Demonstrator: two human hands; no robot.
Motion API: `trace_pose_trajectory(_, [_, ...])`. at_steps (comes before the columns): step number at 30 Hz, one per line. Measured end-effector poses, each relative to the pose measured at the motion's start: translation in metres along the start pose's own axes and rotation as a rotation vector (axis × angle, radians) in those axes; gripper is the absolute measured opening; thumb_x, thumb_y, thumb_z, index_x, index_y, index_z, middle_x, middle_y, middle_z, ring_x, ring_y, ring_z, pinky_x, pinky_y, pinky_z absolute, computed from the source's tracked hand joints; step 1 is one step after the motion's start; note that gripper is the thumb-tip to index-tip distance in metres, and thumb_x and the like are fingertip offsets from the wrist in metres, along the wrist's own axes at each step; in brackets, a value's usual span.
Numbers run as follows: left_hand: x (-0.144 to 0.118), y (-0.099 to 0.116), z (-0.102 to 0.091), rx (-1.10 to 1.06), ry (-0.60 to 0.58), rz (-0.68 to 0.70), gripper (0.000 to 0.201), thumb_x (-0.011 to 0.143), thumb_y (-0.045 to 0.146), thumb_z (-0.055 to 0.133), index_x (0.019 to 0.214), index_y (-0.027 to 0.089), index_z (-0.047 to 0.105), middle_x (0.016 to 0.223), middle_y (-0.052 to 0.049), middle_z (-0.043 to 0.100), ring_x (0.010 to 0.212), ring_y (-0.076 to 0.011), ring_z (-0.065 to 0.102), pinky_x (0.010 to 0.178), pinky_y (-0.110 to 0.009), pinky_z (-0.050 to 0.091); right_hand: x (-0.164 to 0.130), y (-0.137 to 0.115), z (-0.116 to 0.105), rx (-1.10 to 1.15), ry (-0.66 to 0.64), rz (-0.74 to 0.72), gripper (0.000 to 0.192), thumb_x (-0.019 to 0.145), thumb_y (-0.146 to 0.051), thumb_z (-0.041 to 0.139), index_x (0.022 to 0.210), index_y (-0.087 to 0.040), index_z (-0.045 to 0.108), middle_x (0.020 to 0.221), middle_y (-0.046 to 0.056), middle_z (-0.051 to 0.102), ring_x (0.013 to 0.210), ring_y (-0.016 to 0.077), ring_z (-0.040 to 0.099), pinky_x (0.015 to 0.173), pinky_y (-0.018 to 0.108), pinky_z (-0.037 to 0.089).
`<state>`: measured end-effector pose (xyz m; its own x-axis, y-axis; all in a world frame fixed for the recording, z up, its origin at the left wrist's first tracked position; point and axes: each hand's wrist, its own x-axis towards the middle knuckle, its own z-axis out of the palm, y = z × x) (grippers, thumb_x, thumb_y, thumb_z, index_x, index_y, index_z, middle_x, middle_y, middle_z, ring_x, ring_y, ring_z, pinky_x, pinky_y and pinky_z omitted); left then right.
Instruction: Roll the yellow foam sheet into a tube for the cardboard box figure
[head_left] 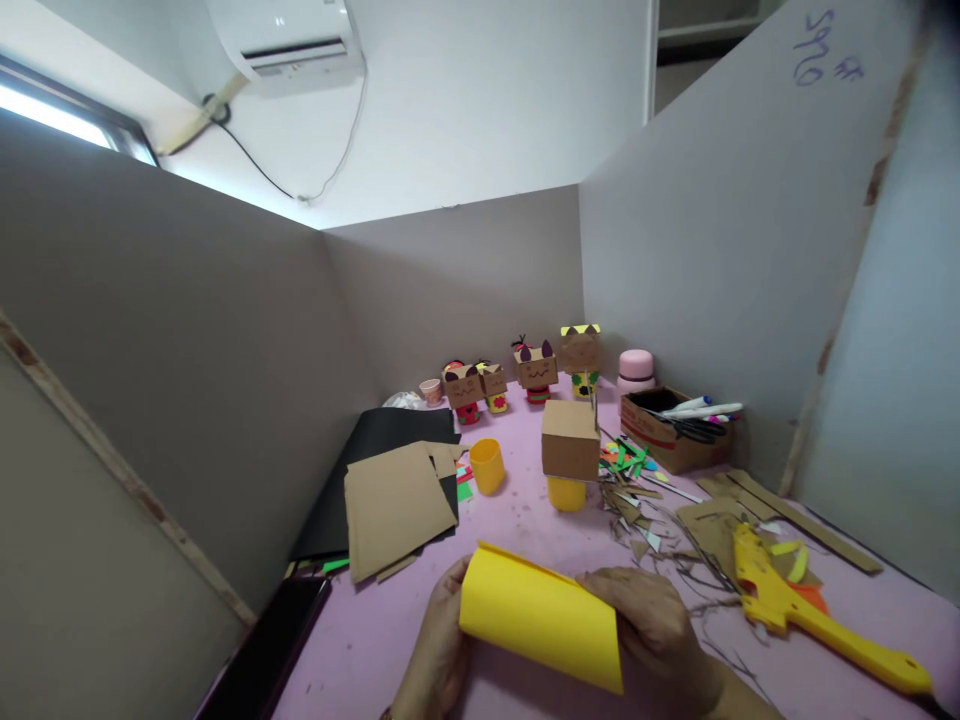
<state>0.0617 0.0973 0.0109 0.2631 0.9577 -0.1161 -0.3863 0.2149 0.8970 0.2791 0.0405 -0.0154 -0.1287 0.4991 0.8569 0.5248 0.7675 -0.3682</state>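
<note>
1. Grey partition boards wall in a pink tabletop [517, 520] littered with paper scraps.
2. At six o'clock, both hands hold a folded sheet of yellow paper [541, 618] just above the table.
3. Fingers of the left hand [441, 640] are curled around its left edge; the right hand [660, 625] grasps its right end, fingers bent over the fold.
4. At four o'clock lies a yellow plastic glue gun [810, 615].
5. At twelve o'clock a brown cardboard cube [570, 440] sits on a yellow cup [566, 494].
</note>
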Motion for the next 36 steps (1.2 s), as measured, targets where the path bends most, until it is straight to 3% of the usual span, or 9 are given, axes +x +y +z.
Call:
trace_pose_trajectory(3, [0.0, 0.001, -0.003, -0.023, 0.03, 0.045, 0.018, 0.075, 0.035, 0.068, 0.085, 0.02, 0.065, 0.076, 0.002, 0.067, 0.068, -0.0118, 0.061, 0.067, -0.022, 0.045, -0.001, 0.003, -0.001, 0.015, 0.006, 0.034, 0.054, 0.072, -0.001, 0.051, 0.117, -0.028, 0.062, 0.09, 0.005, 0.076, 0.077, 0.0234, 0.071, 0.065, 0.031, 0.053])
trace_pose_trajectory(6, [-0.004, 0.002, -0.008, -0.027, 0.012, 0.05, 0.029, 0.08, 0.048, 0.059, 0.08, 0.02, 0.065, 0.078, 0.001, 0.066, 0.072, -0.0128, 0.06, 0.067, -0.022, 0.045, -0.002, 0.004, -0.001, 0.036, 0.024, 0.091, 0.054, 0.073, -0.002, 0.054, 0.117, -0.032, 0.062, 0.092, 0.002, 0.076, 0.08, 0.022, 0.071, 0.069, 0.029, 0.053])
trace_pose_trajectory(9, [-0.009, 0.003, -0.008, 0.002, -0.036, 0.012, 0.024, 0.074, 0.039, 0.068, 0.084, 0.017, 0.068, 0.087, -0.005, 0.069, 0.079, -0.0174, 0.062, 0.068, -0.024, 0.046, -0.003, 0.005, 0.001, 0.068, 0.037, 0.175, 0.048, 0.073, -0.005, 0.058, 0.11, -0.034, 0.066, 0.09, 0.0, 0.076, 0.079, 0.0206, 0.072, 0.07, 0.027, 0.053])
trace_pose_trajectory(14, [-0.011, 0.01, -0.002, 0.031, -0.044, 0.031, 0.022, 0.069, 0.037, 0.073, 0.079, 0.017, 0.073, 0.114, -0.012, 0.065, 0.109, -0.0265, 0.056, 0.094, -0.033, 0.04, -0.001, 0.007, 0.005, 0.132, 0.098, 0.409, 0.027, 0.075, -0.014, 0.061, 0.093, -0.029, 0.074, 0.087, 0.002, 0.076, 0.079, 0.0223, 0.071, 0.07, 0.028, 0.052])
trace_pose_trajectory(18, [-0.012, 0.014, -0.002, 0.04, 0.009, 0.087, 0.02, 0.069, 0.037, 0.073, 0.081, 0.021, 0.074, 0.116, -0.01, 0.065, 0.119, -0.025, 0.051, 0.098, -0.032, 0.037, 0.006, 0.005, 0.009, 0.217, 0.142, 0.651, 0.011, 0.076, -0.024, 0.066, 0.083, -0.024, 0.074, 0.078, 0.004, 0.075, 0.072, 0.0223, 0.067, 0.066, 0.029, 0.05])
trace_pose_trajectory(23, [-0.012, 0.013, -0.01, -0.009, -0.022, 0.084, 0.027, 0.069, 0.038, 0.073, 0.087, 0.018, 0.072, 0.093, -0.008, 0.073, 0.092, -0.0227, 0.065, 0.084, -0.031, 0.049, 0.013, 0.012, 0.013, 0.443, 0.224, 0.913, 0.026, 0.075, -0.043, 0.066, 0.079, -0.018, 0.069, 0.07, 0.003, 0.07, 0.064, 0.0196, 0.063, 0.056, 0.027, 0.046])
trace_pose_trajectory(26, [-0.013, 0.021, -0.013, -0.016, 0.02, 0.136, 0.026, 0.067, 0.042, 0.074, 0.083, 0.021, 0.071, 0.083, -0.002, 0.073, 0.079, -0.0162, 0.066, 0.076, -0.024, 0.05, 0.015, 0.018, 0.014, 0.597, 0.258, 1.027, 0.034, 0.068, -0.049, 0.071, 0.074, -0.016, 0.065, 0.062, 0.001, 0.067, 0.055, 0.0159, 0.06, 0.05, 0.024, 0.043])
trace_pose_trajectory(31, [-0.026, 0.067, -0.01, 0.14, 0.017, 0.134, 0.033, 0.062, 0.051, 0.074, 0.067, 0.019, 0.067, 0.054, 0.002, 0.063, 0.05, -0.0111, 0.057, 0.052, -0.02, 0.046, 0.018, 0.019, 0.015, 0.777, 0.241, 1.135, 0.041, 0.067, -0.055, 0.069, 0.069, -0.015, 0.062, 0.052, 0.0, 0.064, 0.038, 0.008, 0.052, 0.038, 0.017, 0.032])
trace_pose_trajectory(36, [-0.033, 0.105, 0.016, 0.507, -0.158, 0.012, 0.027, 0.065, 0.044, 0.073, 0.067, 0.018, 0.067, 0.059, 0.0, 0.063, 0.051, -0.0116, 0.053, 0.048, -0.02, 0.037, 0.023, 0.006, 0.014, 0.874, 0.129, 1.151, 0.047, 0.071, -0.061, 0.062, 0.073, -0.014, 0.063, 0.055, 0.002, 0.066, 0.039, 0.0072, 0.054, 0.038, 0.016, 0.032])
